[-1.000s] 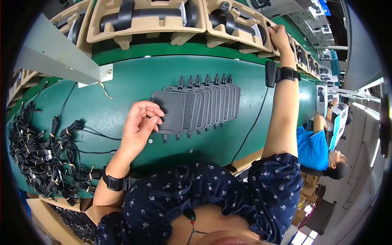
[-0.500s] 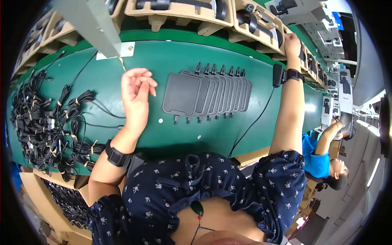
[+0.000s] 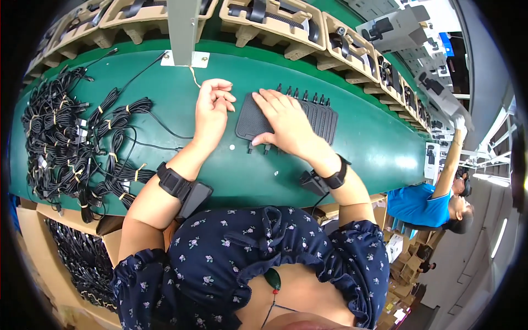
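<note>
Right hand (image 3: 283,118) is lying palm-down over the left part of the panel row (image 3: 325,124), fingers spreading toward the far edge, thumb sitting by the near edge of the leftmost panel (image 3: 247,120). It's touching; can't tell whether it's actually pinching anything. Left hand (image 3: 213,113) is staying clear, just left of that panel: relaxed, fingers half curled, nothing visible in it.

Panels are overlapping like fanned cards mid-bench on the green table (image 3: 374,132), short connector stubs (image 3: 305,96) sticking out along the far side. Cable bundles (image 3: 55,132) are lying off to the left; tan trays (image 3: 275,37) are lining the far side, loaded with dark parts.

Step in hand, my read: the person is handling the panels, either steadying the row or taking hold of one. Not lifting yet: row is looking flat. Next move, if it's a pick, is calling for thumb and fingers closing on opposite edges of one panel, without dragging the overlapped neighbours. Stubs are the likely snag.
</note>
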